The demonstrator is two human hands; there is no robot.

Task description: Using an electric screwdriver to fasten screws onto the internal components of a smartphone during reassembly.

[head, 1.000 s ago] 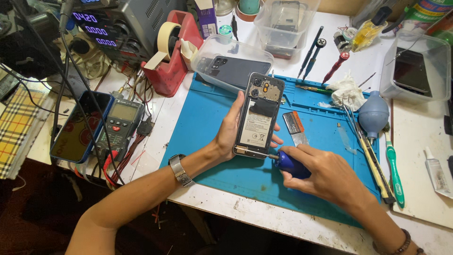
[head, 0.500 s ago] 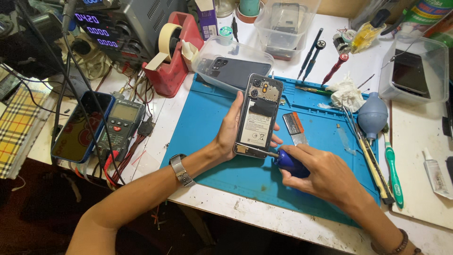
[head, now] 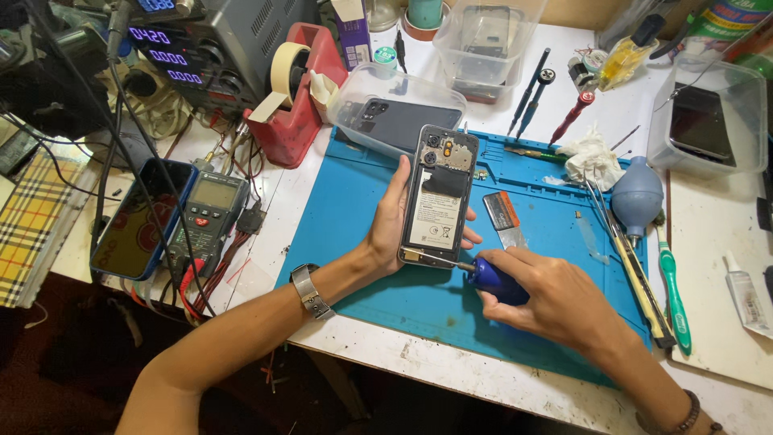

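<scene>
Blue mat (head: 354,201) covers the bench middle, giving a soft work surface under the job. Power supply (head: 217,40) sits at the back left, out of the way, with a red tape dispenser (head: 302,93) just beside it. Clear tubs (head: 386,105) behind the mat keep other phones apart. A meter (head: 208,213) lies off the mat's left edge, leads trailing.

Phone (head: 439,197) is over the mat's centre, back cover off, insides facing up, tilted toward the camera so its lower edge is reachable. Left hand (head: 388,229) wraps it from the side, thumb and fingers pressed on opposite edges to steady it. Right hand (head: 555,302) is closed around a blue-handled screwdriver (head: 491,278), tip touching the phone's bottom corner. Blower (head: 638,197) and brush (head: 672,294) lie to the right, near that hand.
</scene>
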